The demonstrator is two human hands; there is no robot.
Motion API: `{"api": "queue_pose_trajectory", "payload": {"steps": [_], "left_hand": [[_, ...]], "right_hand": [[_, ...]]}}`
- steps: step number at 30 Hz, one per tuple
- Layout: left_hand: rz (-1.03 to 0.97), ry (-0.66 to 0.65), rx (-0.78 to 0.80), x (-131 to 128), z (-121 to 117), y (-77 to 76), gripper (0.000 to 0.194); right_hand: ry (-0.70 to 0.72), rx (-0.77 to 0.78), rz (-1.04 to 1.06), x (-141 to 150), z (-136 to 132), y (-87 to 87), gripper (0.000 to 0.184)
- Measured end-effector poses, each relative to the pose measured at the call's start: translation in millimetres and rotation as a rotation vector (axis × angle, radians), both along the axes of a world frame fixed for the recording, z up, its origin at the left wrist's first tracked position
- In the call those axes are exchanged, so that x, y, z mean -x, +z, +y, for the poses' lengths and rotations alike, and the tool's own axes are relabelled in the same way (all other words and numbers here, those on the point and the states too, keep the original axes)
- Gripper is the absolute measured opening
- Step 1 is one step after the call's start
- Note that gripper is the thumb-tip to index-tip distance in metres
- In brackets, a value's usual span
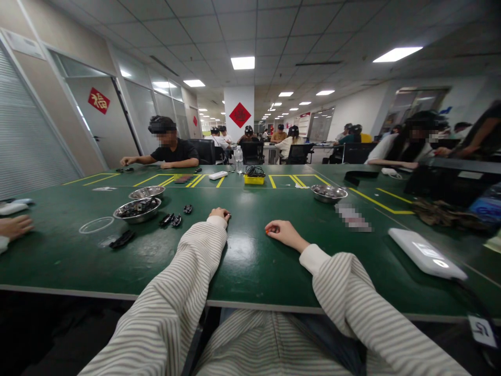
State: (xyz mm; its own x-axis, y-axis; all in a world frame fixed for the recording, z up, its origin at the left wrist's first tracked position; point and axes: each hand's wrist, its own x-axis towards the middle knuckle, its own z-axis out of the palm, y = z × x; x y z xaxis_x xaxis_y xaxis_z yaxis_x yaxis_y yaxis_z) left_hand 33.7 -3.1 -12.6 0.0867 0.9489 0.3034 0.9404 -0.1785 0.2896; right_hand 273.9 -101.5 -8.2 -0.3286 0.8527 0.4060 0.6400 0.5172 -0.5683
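Observation:
My left hand [220,213] rests on the green table [250,271], its fingers curled down; a dark edge shows at the fingertips, but I cannot make out what it is. Left of it lie several small black plastic parts [167,220]. My right hand [288,234] is closed in a pinch, low over the table, with a bit of a small orange-red piece [267,231] showing at the fingertips. A steel bowl [136,217] heaped with black parts stands farther left, and a second steel bowl [147,192] sits just behind it.
A third steel bowl [329,198] stands at right. A white device [426,253] with a cable lies near the right edge. A yellow box [254,179] with black cable and a bottle [239,161] stand at the back. At far left is another person's hand [18,227]; a person [172,151] sits opposite.

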Motion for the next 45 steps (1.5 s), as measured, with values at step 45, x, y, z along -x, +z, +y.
{"api": "queue_pose_trajectory", "payload": {"steps": [45], "left_hand": [[-0.241, -0.678, -0.122, -63.6, -54.1, -2.8, 0.017]], "right_hand": [[-0.066, -0.104, 0.227, 7.7, -7.2, 5.6, 0.019]]}}
